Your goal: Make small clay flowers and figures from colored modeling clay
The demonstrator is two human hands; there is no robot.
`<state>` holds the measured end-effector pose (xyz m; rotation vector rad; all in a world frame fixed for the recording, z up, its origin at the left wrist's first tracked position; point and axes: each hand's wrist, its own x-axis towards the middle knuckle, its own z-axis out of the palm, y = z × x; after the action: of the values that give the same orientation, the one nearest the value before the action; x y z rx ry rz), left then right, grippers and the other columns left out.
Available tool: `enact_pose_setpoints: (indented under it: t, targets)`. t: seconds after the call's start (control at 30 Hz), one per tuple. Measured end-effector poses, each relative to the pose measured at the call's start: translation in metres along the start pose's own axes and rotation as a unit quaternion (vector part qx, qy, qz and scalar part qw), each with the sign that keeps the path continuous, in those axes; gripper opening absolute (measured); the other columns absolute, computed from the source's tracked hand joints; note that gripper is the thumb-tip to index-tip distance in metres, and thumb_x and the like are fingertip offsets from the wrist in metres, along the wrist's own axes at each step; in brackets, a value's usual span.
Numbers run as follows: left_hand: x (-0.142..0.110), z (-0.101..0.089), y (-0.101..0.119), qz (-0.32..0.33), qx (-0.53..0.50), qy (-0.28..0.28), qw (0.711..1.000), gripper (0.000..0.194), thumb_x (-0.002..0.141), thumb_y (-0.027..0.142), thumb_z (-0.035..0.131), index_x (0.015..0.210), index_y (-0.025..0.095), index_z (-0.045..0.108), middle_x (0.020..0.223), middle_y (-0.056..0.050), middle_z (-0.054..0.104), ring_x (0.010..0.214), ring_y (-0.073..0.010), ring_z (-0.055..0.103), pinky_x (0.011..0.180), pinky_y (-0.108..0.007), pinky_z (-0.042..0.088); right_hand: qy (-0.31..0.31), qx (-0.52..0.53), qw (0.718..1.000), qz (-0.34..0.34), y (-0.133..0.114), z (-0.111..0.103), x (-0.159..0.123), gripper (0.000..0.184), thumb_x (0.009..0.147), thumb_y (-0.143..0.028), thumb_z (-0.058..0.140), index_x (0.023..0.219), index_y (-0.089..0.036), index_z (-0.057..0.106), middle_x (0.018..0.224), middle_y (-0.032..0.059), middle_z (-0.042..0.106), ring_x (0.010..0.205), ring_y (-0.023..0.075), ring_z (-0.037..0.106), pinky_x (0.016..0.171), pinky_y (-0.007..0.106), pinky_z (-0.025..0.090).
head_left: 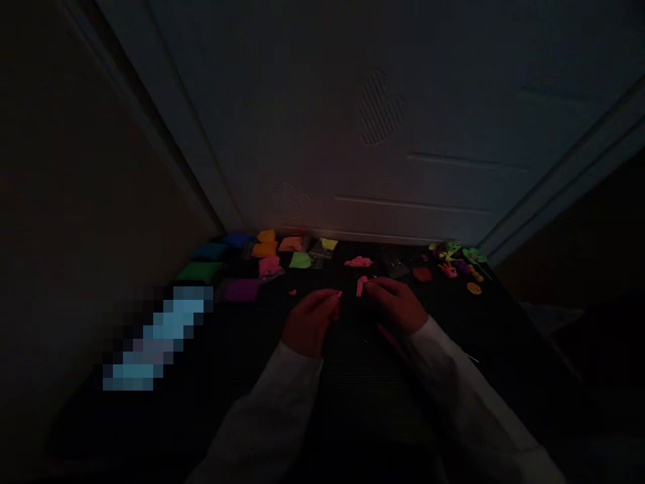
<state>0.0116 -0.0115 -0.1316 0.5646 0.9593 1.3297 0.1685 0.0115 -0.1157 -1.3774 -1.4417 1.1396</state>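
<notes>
The scene is very dim. My left hand [310, 323] hovers over a dark table [252, 349], fingers curled, pinching a small bit of pink clay [336, 294] at its fingertips. My right hand [396, 302] is just to the right, fingers pinched on another pink clay piece [361, 285]. The two hands are a few centimetres apart. Both arms wear white sleeves. A tiny pink crumb [293, 292] lies on the table left of my left hand.
Several coloured clay packets [242, 265] lie at the back left. Another pink lump [358, 262] sits behind the hands. Small finished clay figures [456, 262] and a red disc [422, 274] stand back right. A white panelled door [383, 134] rises behind the table.
</notes>
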Motion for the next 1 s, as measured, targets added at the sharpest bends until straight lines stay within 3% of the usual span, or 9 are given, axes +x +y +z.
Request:
enact_pose_setpoints:
  t: [0.17, 0.3, 0.43, 0.63, 0.73, 0.87, 1.0]
  targets:
    - [0.017, 0.011, 0.021, 0.079, 0.035, -0.043, 0.995, 0.017, 0.052, 0.021, 0.069, 0.066, 0.015, 0.063, 0.059, 0.002, 0.058, 0.054, -0.0063, 0.05, 0.052, -0.02, 0.037, 0.032, -0.066, 0.997, -0.027, 0.007, -0.001, 0.003, 0.028, 0.068, -0.041, 0.053, 0.077, -0.016, 0.063, 0.081, 0.0034, 0.062, 0.079, 0.0164, 0.055, 0.073, 0.028, 0.038]
    - [0.036, 0.015, 0.024, 0.109, 0.073, -0.062, 0.989, 0.016, 0.056, 0.024, 0.067, 0.07, 0.016, 0.064, 0.059, 0.003, 0.057, 0.054, -0.0051, 0.048, 0.052, -0.019, 0.036, 0.002, -0.145, 0.989, 0.0, 0.025, 0.005, 0.004, 0.032, 0.069, -0.047, 0.05, 0.075, -0.018, 0.063, 0.08, 0.0032, 0.061, 0.076, 0.0167, 0.055, 0.069, 0.029, 0.039]
    - [0.048, 0.013, 0.013, 0.092, 0.093, -0.07, 0.989, 0.016, 0.057, 0.025, 0.067, 0.071, 0.018, 0.064, 0.061, 0.004, 0.058, 0.054, -0.0049, 0.049, 0.054, -0.019, 0.037, -0.018, -0.227, 0.973, -0.02, 0.035, 0.01, 0.002, 0.034, 0.072, -0.048, 0.046, 0.076, -0.02, 0.064, 0.079, 0.0032, 0.06, 0.076, 0.0157, 0.054, 0.068, 0.028, 0.039]
    - [0.047, 0.003, -0.007, 0.064, 0.118, -0.091, 0.987, 0.017, 0.062, 0.026, 0.064, 0.076, 0.017, 0.063, 0.069, -0.001, 0.063, 0.063, -0.0096, 0.055, 0.057, -0.021, 0.039, -0.027, -0.313, 0.947, -0.067, 0.04, 0.013, 0.001, 0.035, 0.076, -0.048, 0.041, 0.077, -0.022, 0.065, 0.079, 0.0034, 0.058, 0.075, 0.0146, 0.053, 0.067, 0.028, 0.038]
    - [0.045, 0.003, -0.007, 0.065, 0.129, -0.094, 0.985, 0.017, 0.061, 0.026, 0.065, 0.075, 0.016, 0.063, 0.066, -0.001, 0.063, 0.055, -0.0084, 0.052, 0.05, -0.02, 0.036, -0.026, -0.321, 0.944, -0.067, 0.039, 0.012, 0.001, 0.034, 0.075, -0.046, 0.043, 0.078, -0.021, 0.065, 0.078, 0.004, 0.058, 0.074, 0.0145, 0.053, 0.067, 0.028, 0.039]
    - [0.044, 0.004, -0.005, 0.069, 0.13, -0.096, 0.984, 0.017, 0.061, 0.026, 0.065, 0.075, 0.017, 0.063, 0.064, 0.0, 0.062, 0.05, -0.0063, 0.048, 0.05, -0.02, 0.036, 0.017, -0.291, 0.952, -0.094, 0.03, 0.007, -0.002, 0.029, 0.075, -0.043, 0.046, 0.079, -0.019, 0.062, 0.078, 0.0041, 0.059, 0.075, 0.0149, 0.054, 0.069, 0.028, 0.041]
    - [0.038, 0.007, -0.008, 0.05, 0.132, -0.103, 0.985, 0.017, 0.06, 0.025, 0.065, 0.074, 0.017, 0.063, 0.068, 0.0, 0.063, 0.053, -0.0071, 0.05, 0.052, -0.021, 0.038, 0.099, -0.244, 0.941, -0.212, 0.014, 0.004, -0.012, 0.015, 0.076, -0.03, 0.049, 0.082, -0.02, 0.058, 0.082, 0.0035, 0.06, 0.081, 0.0146, 0.054, 0.075, 0.029, 0.041]
